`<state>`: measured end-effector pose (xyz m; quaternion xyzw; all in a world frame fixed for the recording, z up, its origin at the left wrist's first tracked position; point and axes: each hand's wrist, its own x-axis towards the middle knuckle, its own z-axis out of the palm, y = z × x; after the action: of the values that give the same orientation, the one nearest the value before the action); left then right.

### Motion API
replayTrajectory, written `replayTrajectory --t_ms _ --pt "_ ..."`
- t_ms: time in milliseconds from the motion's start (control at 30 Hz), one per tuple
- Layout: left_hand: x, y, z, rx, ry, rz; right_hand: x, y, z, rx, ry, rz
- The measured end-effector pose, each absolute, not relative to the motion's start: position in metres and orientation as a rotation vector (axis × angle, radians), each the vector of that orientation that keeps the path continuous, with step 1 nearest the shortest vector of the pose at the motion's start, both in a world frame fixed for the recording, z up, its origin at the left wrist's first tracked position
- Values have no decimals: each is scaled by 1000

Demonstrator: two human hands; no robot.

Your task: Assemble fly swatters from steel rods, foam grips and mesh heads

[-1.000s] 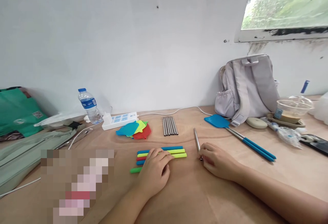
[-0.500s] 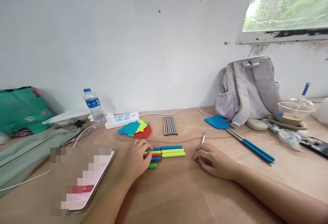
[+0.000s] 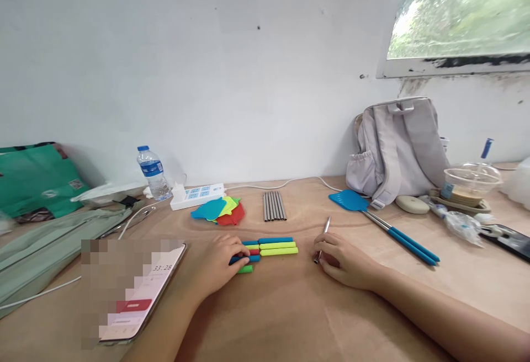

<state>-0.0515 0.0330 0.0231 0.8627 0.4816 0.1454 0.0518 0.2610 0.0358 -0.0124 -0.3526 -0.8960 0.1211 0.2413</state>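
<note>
Metal rod [image 3: 327, 224] — in right hand [image 3: 338, 258]

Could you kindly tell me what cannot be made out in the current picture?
All in the head view:
Left ends of several coloured tubes: hidden by the left hand.
Middle of the metal rod: hidden by the right hand.
Part of the phone: masked by pixel blocks.
Rest of the green bag: cut off by the left edge.
Print on the power strip: too small.

A window [image 3: 459, 14] interrupts the pale, marked wall [image 3: 248, 91].
</note>
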Motion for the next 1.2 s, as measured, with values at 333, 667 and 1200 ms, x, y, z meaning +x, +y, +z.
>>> replayTrajectory --t_ms 333,667,1200 --pt "-50 33 29 2622 1456 350 263 37 -10 -830 -2540 344" --pt "-55 37 13 2734 1395 364 255 25 -5 -966 -2536 374" --pt "-44 30 15 2497 1436 649 262 27 -11 -995 -2562 291"
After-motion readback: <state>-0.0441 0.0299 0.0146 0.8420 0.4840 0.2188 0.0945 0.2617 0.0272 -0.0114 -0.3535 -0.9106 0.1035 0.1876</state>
